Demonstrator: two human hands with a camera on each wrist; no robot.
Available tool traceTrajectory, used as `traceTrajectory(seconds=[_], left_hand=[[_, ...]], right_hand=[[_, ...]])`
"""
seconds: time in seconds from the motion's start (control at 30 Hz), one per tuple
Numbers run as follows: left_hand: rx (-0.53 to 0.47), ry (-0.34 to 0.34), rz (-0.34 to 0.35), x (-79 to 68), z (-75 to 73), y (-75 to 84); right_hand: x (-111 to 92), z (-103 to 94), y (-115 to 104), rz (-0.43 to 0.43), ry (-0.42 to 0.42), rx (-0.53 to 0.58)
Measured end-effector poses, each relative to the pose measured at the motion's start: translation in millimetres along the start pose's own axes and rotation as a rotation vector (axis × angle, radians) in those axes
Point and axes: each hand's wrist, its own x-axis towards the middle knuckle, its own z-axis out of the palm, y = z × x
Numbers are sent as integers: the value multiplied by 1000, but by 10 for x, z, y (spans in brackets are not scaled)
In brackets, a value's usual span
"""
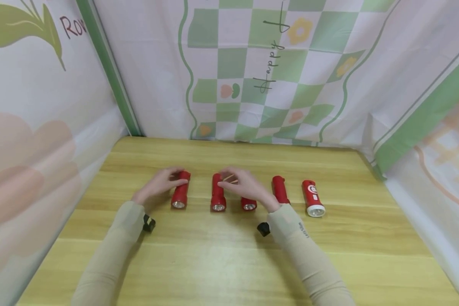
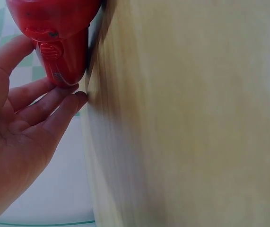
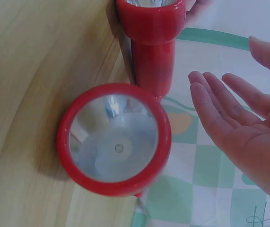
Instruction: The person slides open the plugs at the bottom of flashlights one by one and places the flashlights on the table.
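Several red flashlights lie in a row on a wooden table, lenses toward the wearer. With thumb and fingers, the left hand (image 1: 158,185) holds the leftmost flashlight (image 1: 179,196) near its tail; in the left wrist view the thumb is at the side of this red flashlight (image 2: 61,49) and the fingers at its tail end. Beside the second flashlight (image 1: 218,193), the right hand (image 1: 246,185) hovers with loosely bent fingers. The right wrist view shows a gap between that hand (image 3: 248,113) and the second flashlight (image 3: 153,61). Partly under the right hand is a third flashlight (image 1: 248,204).
Right of the right wrist lies another red flashlight (image 1: 279,189). Farther right is a red one with a white head (image 1: 313,199). Printed curtains (image 1: 157,76) stand around the wooden table (image 1: 199,255) at its back and sides. Both wrists carry a small black device (image 1: 149,223).
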Motion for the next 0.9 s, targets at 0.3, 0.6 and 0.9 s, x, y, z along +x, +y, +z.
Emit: traceTrajectory(seconds=[0.3, 0.6, 0.9], left_hand=[[-23, -4, 3, -10, 9, 2], [-18, -2, 1, 1, 7, 2], [-23, -2, 9, 16, 11, -13]], right_hand=[[27, 58, -18, 10, 0, 10], [65, 124, -33, 21, 14, 5], [95, 167, -99, 34, 33, -27]])
